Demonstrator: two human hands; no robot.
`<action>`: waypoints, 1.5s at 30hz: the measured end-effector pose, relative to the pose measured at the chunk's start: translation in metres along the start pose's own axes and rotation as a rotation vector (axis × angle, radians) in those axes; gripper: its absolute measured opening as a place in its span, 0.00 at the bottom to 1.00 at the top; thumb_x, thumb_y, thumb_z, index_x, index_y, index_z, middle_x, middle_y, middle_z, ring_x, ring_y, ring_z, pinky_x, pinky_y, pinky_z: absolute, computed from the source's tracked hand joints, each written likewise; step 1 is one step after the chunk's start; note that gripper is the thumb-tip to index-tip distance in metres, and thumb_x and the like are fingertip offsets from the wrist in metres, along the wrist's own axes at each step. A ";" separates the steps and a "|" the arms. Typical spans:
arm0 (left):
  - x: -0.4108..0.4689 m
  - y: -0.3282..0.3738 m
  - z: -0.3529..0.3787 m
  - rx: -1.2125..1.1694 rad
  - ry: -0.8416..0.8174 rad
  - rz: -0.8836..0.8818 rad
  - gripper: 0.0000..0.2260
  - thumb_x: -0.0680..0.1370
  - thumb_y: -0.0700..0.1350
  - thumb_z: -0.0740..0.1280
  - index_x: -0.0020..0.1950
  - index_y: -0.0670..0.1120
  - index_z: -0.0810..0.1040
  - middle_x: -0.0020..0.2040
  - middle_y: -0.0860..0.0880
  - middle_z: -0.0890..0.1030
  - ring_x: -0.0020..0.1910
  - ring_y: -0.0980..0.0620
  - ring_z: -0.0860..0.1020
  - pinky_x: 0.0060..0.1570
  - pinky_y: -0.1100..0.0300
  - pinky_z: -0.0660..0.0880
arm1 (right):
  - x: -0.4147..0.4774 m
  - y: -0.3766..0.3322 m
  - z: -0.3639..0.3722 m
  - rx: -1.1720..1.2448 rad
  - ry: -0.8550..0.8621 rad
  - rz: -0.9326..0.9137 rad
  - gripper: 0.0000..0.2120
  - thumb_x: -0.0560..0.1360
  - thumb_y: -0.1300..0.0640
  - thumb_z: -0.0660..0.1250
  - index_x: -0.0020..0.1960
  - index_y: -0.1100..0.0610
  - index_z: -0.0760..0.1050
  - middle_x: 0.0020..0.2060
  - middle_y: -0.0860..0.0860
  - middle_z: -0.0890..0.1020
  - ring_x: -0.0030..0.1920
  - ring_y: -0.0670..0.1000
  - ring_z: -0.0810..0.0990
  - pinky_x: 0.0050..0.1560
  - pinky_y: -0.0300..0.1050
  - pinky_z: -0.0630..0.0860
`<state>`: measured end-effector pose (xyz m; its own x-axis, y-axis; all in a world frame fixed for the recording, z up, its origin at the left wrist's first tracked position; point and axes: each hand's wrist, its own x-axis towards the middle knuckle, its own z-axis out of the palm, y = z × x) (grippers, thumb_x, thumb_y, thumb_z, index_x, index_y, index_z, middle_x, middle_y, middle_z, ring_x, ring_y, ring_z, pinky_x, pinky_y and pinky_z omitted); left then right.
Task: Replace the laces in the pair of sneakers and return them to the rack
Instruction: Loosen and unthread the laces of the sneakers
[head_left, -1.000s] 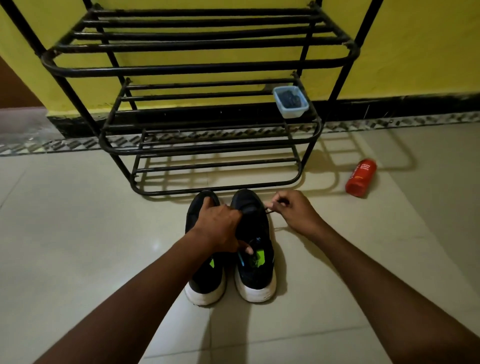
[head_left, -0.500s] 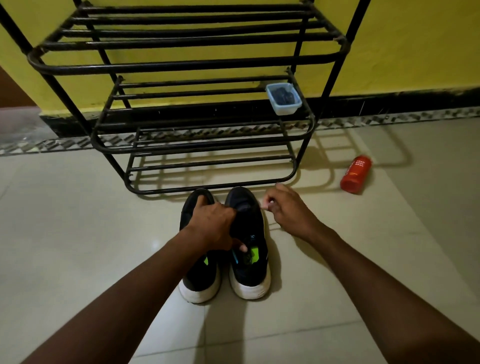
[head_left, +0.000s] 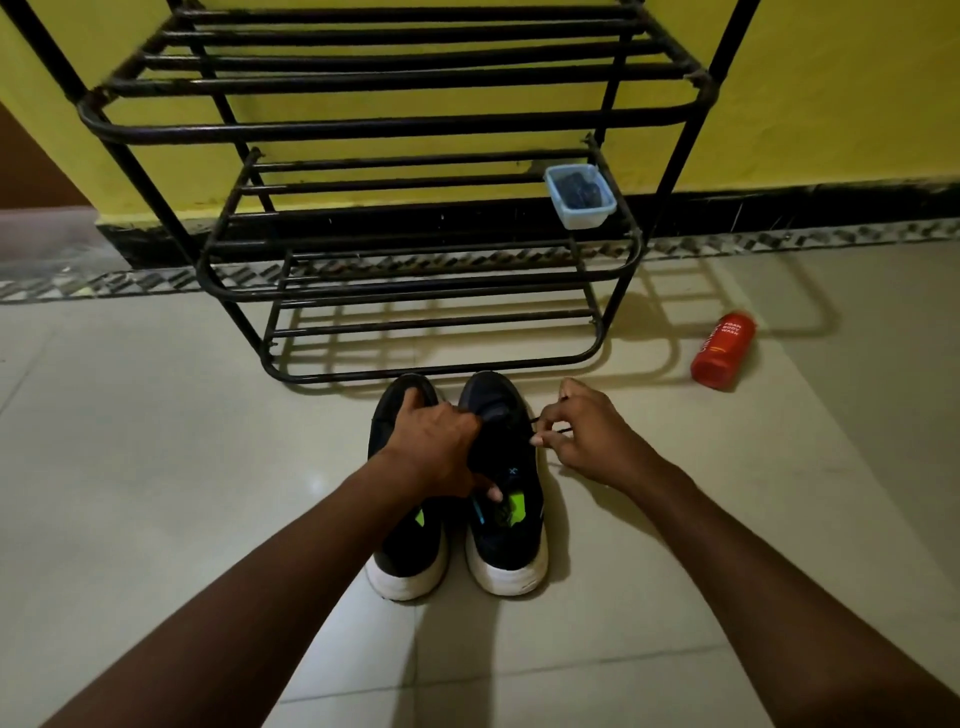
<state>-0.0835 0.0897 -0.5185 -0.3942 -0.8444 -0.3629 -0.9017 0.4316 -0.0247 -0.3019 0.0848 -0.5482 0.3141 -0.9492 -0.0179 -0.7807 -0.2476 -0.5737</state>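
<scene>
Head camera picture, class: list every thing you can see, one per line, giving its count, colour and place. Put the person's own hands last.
Shoe rack: one, black metal, against the yellow wall, three tiers showing.
Plastic tub: one, clear bluish with dark contents, right end of the middle tier.
Bottle: one, red, lying on the floor right of the rack.
Sneakers: two, black with white soles and green tabs, side by side on the floor in front of the rack.
Lace: one visible, black, at the right sneaker's outer side.
Left hand: resting on top of the sneakers.
Right hand: pinching the lace.
</scene>
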 end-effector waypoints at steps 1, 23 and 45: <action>0.000 0.000 0.000 -0.003 0.004 -0.001 0.35 0.68 0.74 0.69 0.66 0.54 0.73 0.59 0.50 0.81 0.61 0.46 0.77 0.70 0.40 0.58 | 0.000 0.000 -0.001 0.023 0.030 0.004 0.06 0.76 0.56 0.73 0.43 0.58 0.82 0.40 0.49 0.69 0.41 0.45 0.70 0.35 0.38 0.70; 0.017 -0.005 0.001 -0.304 0.194 0.022 0.11 0.82 0.53 0.62 0.62 0.55 0.79 0.57 0.47 0.79 0.55 0.44 0.80 0.44 0.52 0.75 | -0.036 -0.018 0.040 0.109 0.433 0.087 0.14 0.73 0.46 0.67 0.52 0.54 0.79 0.49 0.48 0.77 0.49 0.51 0.78 0.50 0.49 0.78; 0.041 -0.013 -0.002 -0.580 0.154 -0.035 0.04 0.77 0.50 0.73 0.45 0.55 0.79 0.48 0.50 0.83 0.49 0.52 0.80 0.49 0.53 0.78 | -0.054 -0.028 0.092 0.054 0.434 0.087 0.22 0.79 0.53 0.56 0.63 0.64 0.79 0.57 0.60 0.84 0.55 0.58 0.85 0.57 0.51 0.81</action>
<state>-0.0884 0.0486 -0.5315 -0.3450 -0.9099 -0.2305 -0.8473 0.1962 0.4936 -0.2475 0.1612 -0.6066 -0.0160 -0.9626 0.2705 -0.7613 -0.1637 -0.6275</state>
